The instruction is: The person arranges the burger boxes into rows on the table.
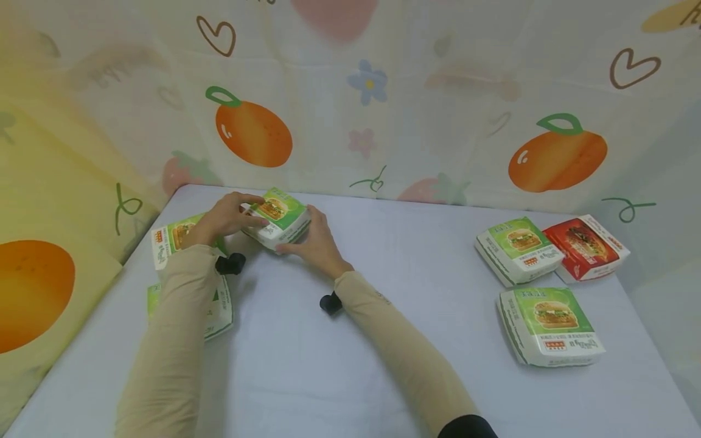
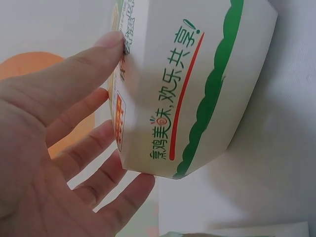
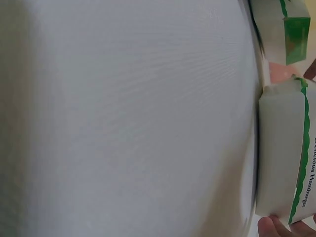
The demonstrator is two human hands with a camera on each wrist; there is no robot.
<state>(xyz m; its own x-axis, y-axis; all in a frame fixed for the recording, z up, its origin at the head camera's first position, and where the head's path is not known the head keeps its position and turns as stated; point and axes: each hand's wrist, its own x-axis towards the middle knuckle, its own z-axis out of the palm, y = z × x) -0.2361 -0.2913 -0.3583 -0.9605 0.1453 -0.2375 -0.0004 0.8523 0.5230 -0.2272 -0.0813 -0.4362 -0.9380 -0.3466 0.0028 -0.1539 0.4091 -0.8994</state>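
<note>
1. The held box (image 1: 283, 213) is between the person's 2 hands, near the back left part of the table (image 1: 306, 377). This seems to matter most for any move: it lies to the right of the left hand (image 1: 218, 216) and to the left of the right hand (image 1: 320, 243). Both hands touch it, so neither is nearer.
2. The box looks about as long as it is wide, so I can't pick out a long way. It sits turned, and 1 corner seems to point toward the person.
3. The left grip holds the box, with the thumb on 1 face and fingertips on another.
4. The right grip holds it too, with the thumb low at the front and the fingers round the far right side. I can't tell if the bottom touches the table.
5. The box is white with a green top and a burger picture (image 1: 274, 208). Its side has green writing (image 2: 170, 84), a red line (image 2: 186, 98) and a wavy green band (image 2: 212, 94). Another side says "Delicious Hamburger" (image 3: 308, 180).
6. Just left of it is the back left box (image 1: 160, 246), partly hidden by the left arm. The front left box (image 1: 221, 313) is partly under the left sleeve (image 1: 183, 316) in the head view.
7. Well apart on the right are 2 green-topped boxes (image 1: 558, 328) and 1 red box (image 1: 588, 246).
</note>
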